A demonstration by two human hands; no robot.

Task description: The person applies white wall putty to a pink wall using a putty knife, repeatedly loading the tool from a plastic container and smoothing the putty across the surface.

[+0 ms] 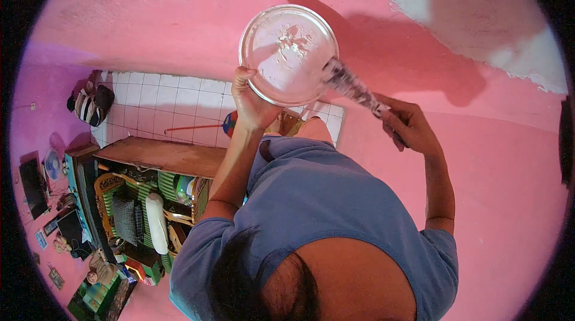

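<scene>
Fingers of left hand [257, 110] pinch, thumb over the eight-o'clock rim, a round, shallow, silvery metal dish [266, 32], held toward twelve o'clock; whitish smears [294, 44] inside. Mottled pale-and-dark long tool [353, 86], brush or scraper unclear, overlaps its four-o'clock edge. Right hand [412, 126] fingers wrap the handle. Judged step: working tool at dish; next move calls for steady left support.

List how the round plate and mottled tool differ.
The plate is round and broad; the tool is long and narrow. The plate looks shiny; the tool is mottled dark and pale. The left hand holds the plate near its rim, the right hand the tool by one end. Both are hand-held.
</scene>
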